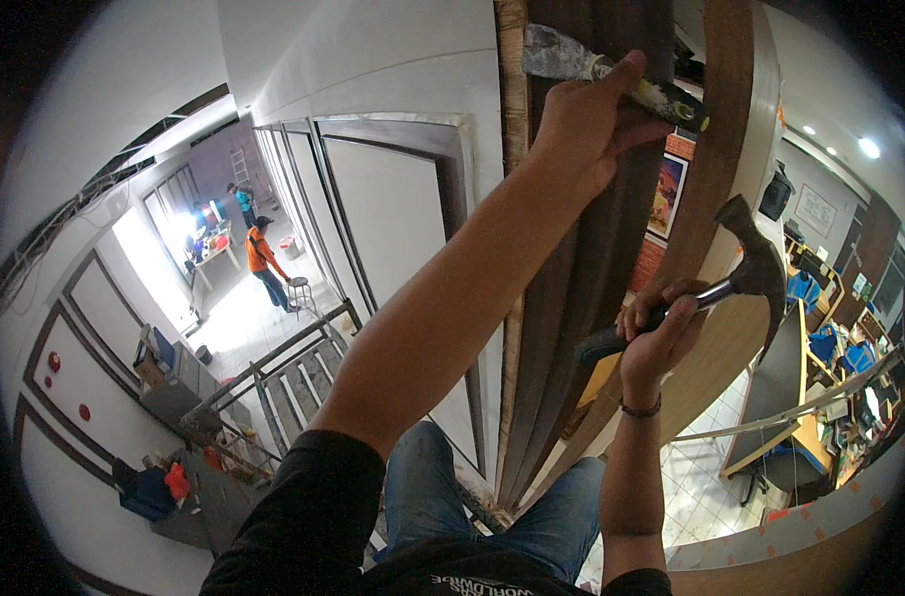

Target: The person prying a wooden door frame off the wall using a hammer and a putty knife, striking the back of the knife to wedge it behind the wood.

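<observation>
My left hand (584, 127) is raised high and closed around the handle of a putty knife (559, 54). Its broad blade, smeared with pale residue, points left and lies over the edge of a dark brown wooden frame (567, 298). Lower and to the right, my right hand (655, 336) grips a claw hammer (753, 260) by its shaft. The hammer's black grip end sticks out to the left of my fingers, and its dark metal head is up at the right, apart from the putty knife.
Metal scaffold railings (289, 382) stand below on the left. Two people, one in an orange top (261, 253), are in the far room near a stool (300, 290). Cluttered desks (805, 437) with blue chairs fill the right side. White panels (388, 214) line the left wall.
</observation>
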`<state>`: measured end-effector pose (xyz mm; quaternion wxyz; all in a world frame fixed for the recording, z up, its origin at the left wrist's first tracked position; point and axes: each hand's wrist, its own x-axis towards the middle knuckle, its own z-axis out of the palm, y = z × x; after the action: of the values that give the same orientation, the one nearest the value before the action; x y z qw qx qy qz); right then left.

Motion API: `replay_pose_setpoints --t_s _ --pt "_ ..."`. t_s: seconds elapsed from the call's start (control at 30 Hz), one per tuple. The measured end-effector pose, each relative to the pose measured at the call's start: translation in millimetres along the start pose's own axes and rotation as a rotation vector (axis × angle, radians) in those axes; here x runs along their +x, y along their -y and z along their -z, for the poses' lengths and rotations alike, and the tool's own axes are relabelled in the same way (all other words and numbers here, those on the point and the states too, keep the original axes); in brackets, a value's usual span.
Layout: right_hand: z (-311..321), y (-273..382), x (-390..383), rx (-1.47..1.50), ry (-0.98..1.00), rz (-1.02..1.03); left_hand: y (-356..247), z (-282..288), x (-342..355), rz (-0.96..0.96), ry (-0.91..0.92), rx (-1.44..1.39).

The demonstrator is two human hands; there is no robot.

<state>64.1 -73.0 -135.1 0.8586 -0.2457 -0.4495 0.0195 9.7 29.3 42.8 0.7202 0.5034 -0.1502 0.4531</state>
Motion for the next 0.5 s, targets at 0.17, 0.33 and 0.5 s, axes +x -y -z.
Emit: replay_pose_setpoints --t_s 0.17,0.33,0.5 --pt "3.3 -3.3 1.7 -0.002 -0.01 0.007 0.1 -3.9 -2.0 0.013 -0.033 -0.018" --pt "2.6 -1.9 -0.9 -0.017 -0.003 -0.02 3.4 -9.4 0.2 -0.038 -0.021 -0.074" --pt "4.1 -3.9 -0.2 -0.058 0.005 0.0 4.1 -13.8 3.2 0.021 -0.062 -0.13"
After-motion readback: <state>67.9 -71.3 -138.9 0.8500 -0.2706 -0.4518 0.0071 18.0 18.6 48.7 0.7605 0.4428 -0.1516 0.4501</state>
